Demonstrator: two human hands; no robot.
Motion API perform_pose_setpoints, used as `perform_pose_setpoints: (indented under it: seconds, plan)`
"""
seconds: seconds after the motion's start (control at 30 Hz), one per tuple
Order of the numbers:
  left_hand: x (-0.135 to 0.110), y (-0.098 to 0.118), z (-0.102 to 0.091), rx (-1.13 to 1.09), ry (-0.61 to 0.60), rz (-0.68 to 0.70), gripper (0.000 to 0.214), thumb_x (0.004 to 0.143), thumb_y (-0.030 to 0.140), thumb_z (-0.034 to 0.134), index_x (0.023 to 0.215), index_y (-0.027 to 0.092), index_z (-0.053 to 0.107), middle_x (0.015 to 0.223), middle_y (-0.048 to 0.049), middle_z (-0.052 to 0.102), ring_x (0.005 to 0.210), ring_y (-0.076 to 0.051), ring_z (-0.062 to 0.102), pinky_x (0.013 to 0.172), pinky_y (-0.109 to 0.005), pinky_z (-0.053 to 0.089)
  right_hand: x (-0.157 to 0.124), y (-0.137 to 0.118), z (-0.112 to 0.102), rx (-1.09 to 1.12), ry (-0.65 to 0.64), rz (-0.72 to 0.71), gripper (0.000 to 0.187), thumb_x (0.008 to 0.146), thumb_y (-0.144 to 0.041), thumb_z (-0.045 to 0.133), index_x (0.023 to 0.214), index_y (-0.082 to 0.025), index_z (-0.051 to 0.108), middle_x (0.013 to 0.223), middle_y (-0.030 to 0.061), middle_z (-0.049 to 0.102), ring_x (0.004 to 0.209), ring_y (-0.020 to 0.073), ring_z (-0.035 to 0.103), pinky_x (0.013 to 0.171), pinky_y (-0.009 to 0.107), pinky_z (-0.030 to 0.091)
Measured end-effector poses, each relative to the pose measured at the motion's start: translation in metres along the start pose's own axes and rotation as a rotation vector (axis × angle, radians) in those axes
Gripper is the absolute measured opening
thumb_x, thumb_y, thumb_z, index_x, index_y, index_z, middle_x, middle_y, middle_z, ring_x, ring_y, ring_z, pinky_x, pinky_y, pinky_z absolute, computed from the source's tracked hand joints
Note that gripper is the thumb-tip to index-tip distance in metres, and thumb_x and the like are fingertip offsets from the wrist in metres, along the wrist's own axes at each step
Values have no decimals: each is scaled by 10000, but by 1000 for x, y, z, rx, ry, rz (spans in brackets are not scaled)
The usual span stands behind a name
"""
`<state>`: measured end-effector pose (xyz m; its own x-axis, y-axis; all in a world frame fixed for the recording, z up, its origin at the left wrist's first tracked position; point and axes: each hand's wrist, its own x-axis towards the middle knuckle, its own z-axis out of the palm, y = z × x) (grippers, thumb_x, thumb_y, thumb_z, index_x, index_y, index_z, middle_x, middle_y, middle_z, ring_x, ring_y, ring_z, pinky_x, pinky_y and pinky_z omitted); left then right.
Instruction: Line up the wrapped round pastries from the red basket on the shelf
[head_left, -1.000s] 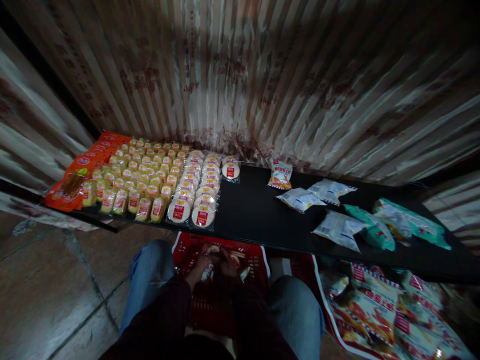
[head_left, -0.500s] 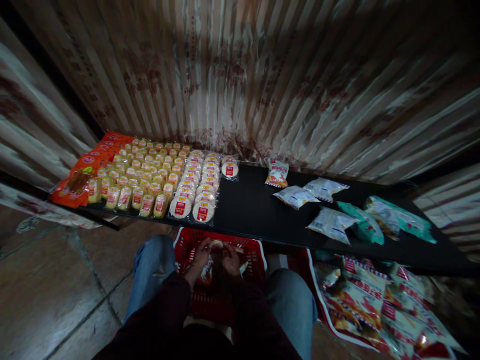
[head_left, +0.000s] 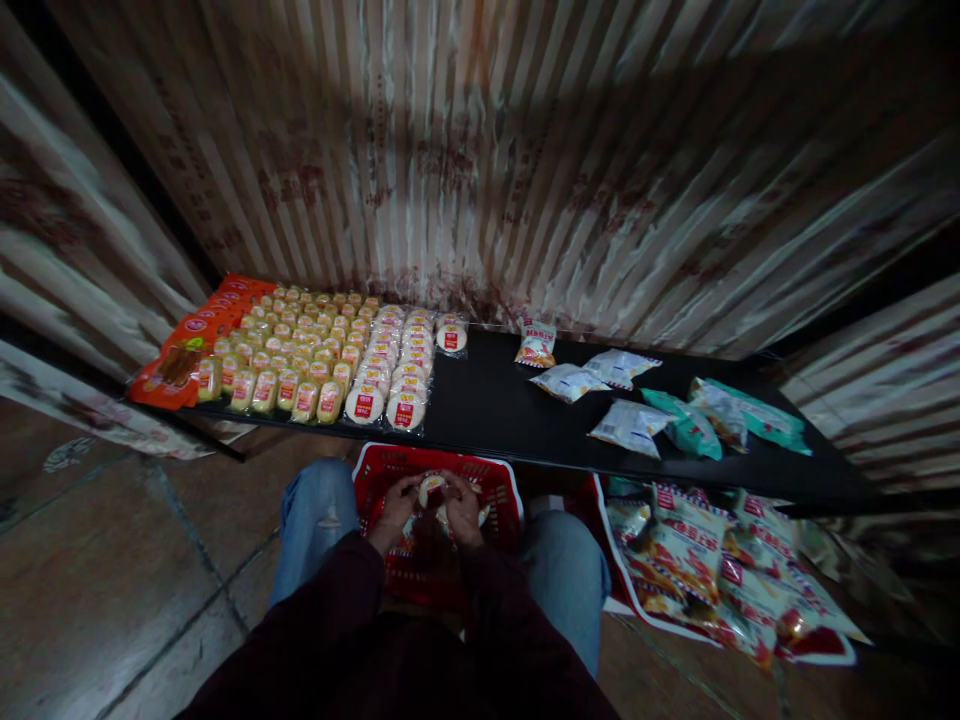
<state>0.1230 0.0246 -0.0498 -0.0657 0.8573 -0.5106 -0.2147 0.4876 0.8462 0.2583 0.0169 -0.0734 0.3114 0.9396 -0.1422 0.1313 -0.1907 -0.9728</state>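
A pleated, patterned curtain [head_left: 450, 150] hangs behind a long black shelf [head_left: 476, 400], whose left part looks largely done. There, small yellow wrapped cakes [head_left: 292, 345] stand in close, even rows, with orange pouches [head_left: 196, 330] lying flat at their left end. Right of the cakes come two overlapping columns of round white wafer packets [head_left: 411, 375], running from back to front edge. Beside them a third column seems only begun: one lone wafer packet [head_left: 451, 337] sits at the back.

Further right, order is missing so far: one printed snack bag [head_left: 536, 343] leans near the curtain, while white bags [head_left: 630, 425] and turquoise bags [head_left: 684, 425] lie scattered at odd angles. Below the shelf, the right-hand basket [head_left: 616, 560] is heaped with printed bags, so much appears left on that side. The red basket [head_left: 495, 475] between the person's knees holds a few pale packets; how many is too dark to tell.

Over that basket, the left hand [head_left: 397, 510] and right hand [head_left: 463, 510] meet, their fingers drawn narrow around opposite edges of a single round packet [head_left: 431, 490], not yet on the shelf.
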Motion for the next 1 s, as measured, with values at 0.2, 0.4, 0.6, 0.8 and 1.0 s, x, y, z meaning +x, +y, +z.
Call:
perform_pose_setpoints:
  seconds: [0.2, 0.4, 0.6, 0.8, 1.0]
  plan:
    - [-8, -7, -8, -131, 55, -118, 328, 586, 320, 766, 836, 135, 661, 767, -28, 676, 652, -123, 600, 652, -246, 474, -14, -10, -5, -30, -44, -3, 329, 696, -317, 508, 920, -205, 722, 1009, 71, 714, 961, 212, 635, 933, 389, 488]
    - [-24, 2, -12, -102, 1, -149, 409, 566, 438, 759, 824, 139, 652, 819, -58, 684, 730, -151, 620, 685, -263, 464, -23, -8, -8, 4, -47, 3, 378, 673, -339, 527, 956, -177, 718, 1065, 105, 694, 1014, 251, 619, 956, 440, 469]
    - [-40, 11, -14, -99, -122, -254, 410, 597, 325, 727, 956, 152, 629, 899, -71, 700, 802, -185, 657, 714, -287, 496, -28, -2, -9, 124, -36, 102, 472, 648, -469, 573, 995, -177, 702, 1034, 117, 693, 1012, 286, 622, 883, 458, 509]
    - [-47, 9, -17, -103, -203, -254, 384, 634, 274, 705, 989, 152, 620, 924, -70, 699, 827, -159, 659, 730, -257, 495, -35, -7, -14, 208, -64, 145, 569, 573, -520, 655, 1011, -158, 693, 1073, 137, 684, 1036, 312, 617, 894, 472, 512]
    - [-48, 6, -20, -120, -125, -260, 335, 666, 269, 723, 958, 160, 600, 859, -58, 691, 807, -168, 662, 721, -270, 502, -40, -2, -16, 267, -36, 221, 626, 495, -536, 732, 1026, -209, 685, 1034, 91, 710, 1021, 301, 624, 926, 477, 485]
